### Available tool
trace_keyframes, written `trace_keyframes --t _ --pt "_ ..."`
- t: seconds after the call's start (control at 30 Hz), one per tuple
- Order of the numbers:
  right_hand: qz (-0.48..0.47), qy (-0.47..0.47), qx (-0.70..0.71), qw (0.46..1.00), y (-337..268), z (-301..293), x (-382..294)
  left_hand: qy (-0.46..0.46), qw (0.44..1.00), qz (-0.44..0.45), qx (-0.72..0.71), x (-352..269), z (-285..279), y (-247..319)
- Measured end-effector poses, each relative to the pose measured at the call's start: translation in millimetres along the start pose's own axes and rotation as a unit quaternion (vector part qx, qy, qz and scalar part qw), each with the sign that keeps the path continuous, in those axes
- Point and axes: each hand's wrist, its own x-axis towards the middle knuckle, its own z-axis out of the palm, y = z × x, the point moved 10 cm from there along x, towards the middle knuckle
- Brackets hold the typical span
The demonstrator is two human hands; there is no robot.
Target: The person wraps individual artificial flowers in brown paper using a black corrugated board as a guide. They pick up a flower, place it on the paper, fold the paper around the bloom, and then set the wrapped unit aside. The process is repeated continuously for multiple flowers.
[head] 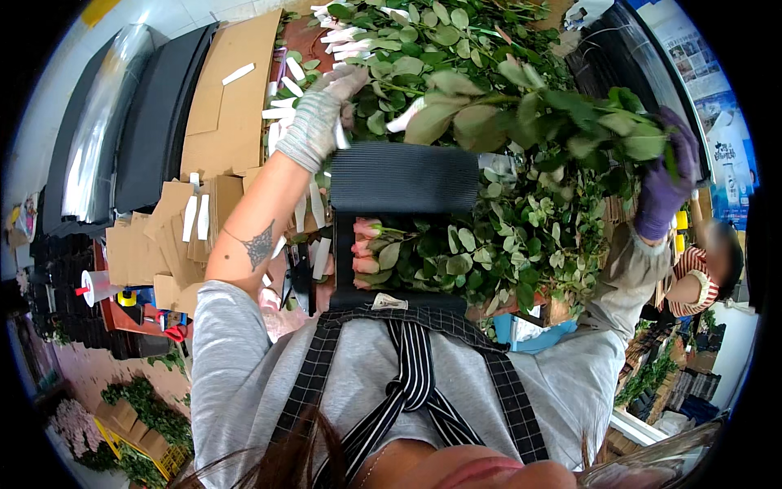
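Observation:
My right hand (669, 165), in a purple glove, grips the stem end of a leafy rose stem (519, 119), blurred and stretched across the pile. At its far end is a bloom in a white sleeve (405, 116). My left hand (333, 101), in a pale knitted glove, is over the left end of the rose stems. A white strip (341, 134) shows just under its fingers; whether they hold it I cannot tell. Before me, a black corrugated sheet (404, 178) lies above a row of pink roses (366, 252), their leafy stems (464, 257) pointing right.
A large pile of roses (427, 36) covers the far side. Cardboard sheets (229, 91), small cardboard pieces (165, 238) and black sheets (159, 116) are at left. A lidded cup (98, 287) stands near the left edge. Another person (699, 278) is at right.

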Motion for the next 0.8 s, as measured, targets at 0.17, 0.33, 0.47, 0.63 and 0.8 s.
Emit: trace_keyframes --t 0.17,0.33,0.47,0.63,0.8 --pt "0.024 0.11 0.077 0.991 15.2 -10.7 40.1 0.048 0.769 0.187 0.61 51.8 -48.3 -0.9" --pt "-0.122 0.102 -0.079 0.984 4.3 46.7 96.0 -0.014 0.716 0.156 0.68 93.0 -34.2 -26.4" --pt "-0.037 -0.172 -0.226 0.958 49.0 188.3 77.1 -0.079 0.714 0.099 0.688 87.7 -33.8 -32.3" --pt "-0.127 -0.295 0.031 0.947 -38.2 258.0 -15.7 -0.109 0.608 0.119 0.778 18.2 24.4 40.4" --pt "0.04 -0.424 0.192 0.884 -80.6 269.9 -56.7 -0.133 0.672 0.293 0.667 -67.2 81.7 98.0"
